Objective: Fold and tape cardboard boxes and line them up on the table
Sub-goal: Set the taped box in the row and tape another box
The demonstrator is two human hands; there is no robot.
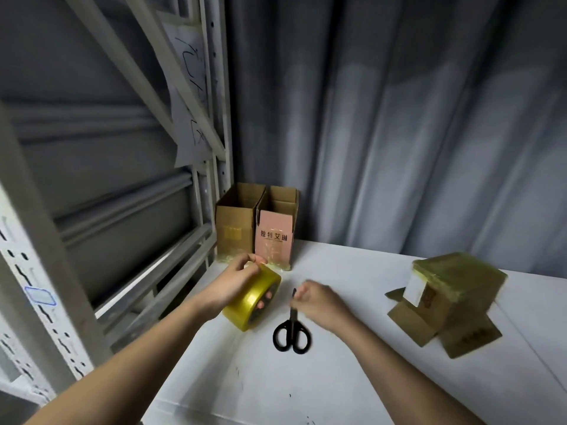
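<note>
My left hand (pixel 233 286) grips a big roll of yellow tape (pixel 253 299), fingers through its core and thumb on the outer edge. My right hand (pixel 319 302) hovers with curled fingers just right of the roll, over the blades of black scissors (pixel 291 329) lying on the white table (pixel 337 378); whether it pinches a tape end I cannot tell. Two open-topped cardboard boxes stand side by side at the table's back left corner: a plain brown box (pixel 234 228) and a pink-fronted box (pixel 276 237). A third cardboard box (pixel 451 296) sits upside down at the right, taped bottom up, flaps splayed.
A grey metal shelving rack (pixel 211 179) stands along the table's left edge. A grey curtain (pixel 399 118) hangs behind the table. The table's right part runs past the upside-down box to the frame edge.
</note>
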